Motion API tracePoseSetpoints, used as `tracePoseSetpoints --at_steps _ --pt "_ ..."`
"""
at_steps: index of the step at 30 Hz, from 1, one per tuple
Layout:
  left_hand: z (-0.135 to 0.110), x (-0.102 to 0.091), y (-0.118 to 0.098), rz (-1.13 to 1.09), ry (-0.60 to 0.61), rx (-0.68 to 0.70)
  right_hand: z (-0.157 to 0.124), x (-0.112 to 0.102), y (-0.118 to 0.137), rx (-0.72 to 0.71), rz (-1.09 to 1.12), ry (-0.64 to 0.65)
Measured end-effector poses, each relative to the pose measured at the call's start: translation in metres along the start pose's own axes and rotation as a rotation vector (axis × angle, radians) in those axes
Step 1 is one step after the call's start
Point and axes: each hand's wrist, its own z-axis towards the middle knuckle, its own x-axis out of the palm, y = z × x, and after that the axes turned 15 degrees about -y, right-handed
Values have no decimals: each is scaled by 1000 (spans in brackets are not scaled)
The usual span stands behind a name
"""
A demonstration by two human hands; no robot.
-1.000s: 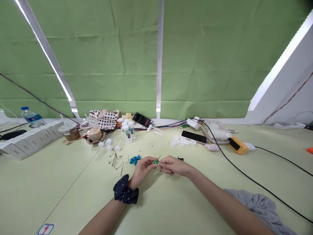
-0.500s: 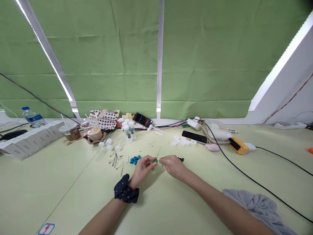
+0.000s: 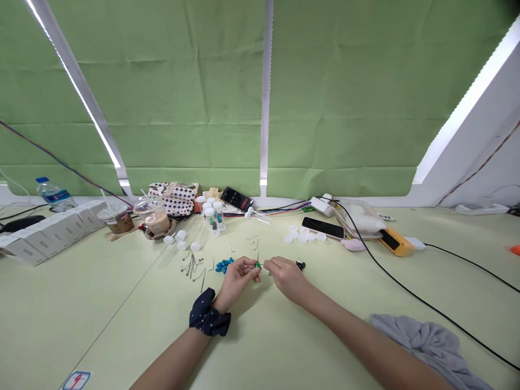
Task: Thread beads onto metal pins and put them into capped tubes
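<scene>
Between the fingertips of my left hand (image 3: pixel 239 275) is a small shiny green metal part (image 3: pixel 257 265), with a thin metal rod (image 3: pixel 258 255) standing up from it. My right hand (image 3: pixel 286 276) is closed in a pinch beside it, on a thin metal pin whose tip points at the green part; the fingers hide most of the pin. Small shiny blue parts (image 3: pixel 224 265) lie in a cluster just left of my left hand. A few black parts (image 3: pixel 300 265) sit behind my right hand. L-shaped hex keys (image 3: pixel 232 247) and thin bent metal rods (image 3: pixel 192 265) lie on the table.
White caps (image 3: pixel 303 236) lie near a phone (image 3: pixel 323 227). Clear tubes with white caps (image 3: pixel 213 219) stand at the back. Drink cups (image 3: pixel 156 222) and white boxes (image 3: pixel 52 230) are at left. A black cable (image 3: pixel 390 279) crosses the right side, near a grey cloth (image 3: pixel 422 338).
The thin rod on the green part has turned from leaning right to nearly upright. Both hands have shifted very slightly left, still holding the same things.
</scene>
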Motion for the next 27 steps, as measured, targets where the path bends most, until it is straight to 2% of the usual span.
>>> tracePoseSetpoints --at_steps 4,7,9,13,15,17,19,24,27 --pt "-2 0 -1 -3 8 8 4 2 0 153 146 34" --pt "-4 0 -3 -7 34 7 10 -5 -2 332 339 115" --pt "-4 1 -4 -13 53 9 13 -11 -7 488 495 220" --pt "-6 3 -6 -38 127 3 15 -20 -20 778 893 556" --pt "-6 3 -5 -46 138 -11 15 -20 -24 866 1036 627" --pt "-5 3 -5 -43 117 -23 15 -17 -24 894 1040 547" --pt "-4 2 -6 -31 83 -28 16 -14 -20 851 923 401" --pt "-4 3 -5 -31 28 -20 18 -12 -7 550 566 102" --pt "-4 3 -3 -44 12 -9 17 -13 0 389 399 14"
